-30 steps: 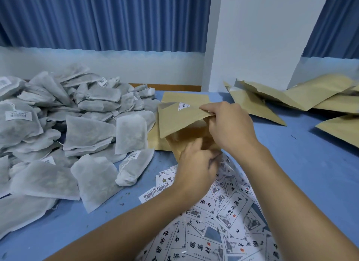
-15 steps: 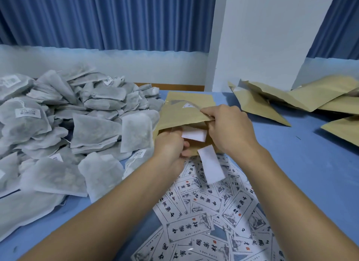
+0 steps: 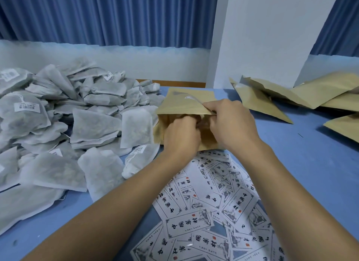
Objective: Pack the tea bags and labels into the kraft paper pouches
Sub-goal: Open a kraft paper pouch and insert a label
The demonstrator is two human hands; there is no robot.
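**Slips go into the pouch; most of the packing is left**

In the last half second the left hand (image 3: 181, 136) has pushed past the mouth of the pouch (image 3: 186, 103). The white slips it carried are now out of sight, presumably inside.

A large, loose heap of tea bags (image 3: 58, 115) covers the left side of the bench (image 3: 310, 163) and reaches almost to the middle. Just right of the heap, the left hand is knuckle-deep in the pouch, which lies mid-bench with its mouth toward the person. Its fingers are hidden, so I cannot tell whether they hold anything. The right hand (image 3: 231, 124) pinches the pouch's upper lip and lifts it to keep the mouth open. Below both hands, many printed labels (image 3: 213, 202) are spread out to the near edge. More pouches (image 3: 281, 93) lie piled at the far right corner; I cannot tell whether they are filled or empty.

This pouch seems to be at its label step, and any tea bags inside it are not visible. Judging by the size of the heap and the number of labels, most of the task is still to do.
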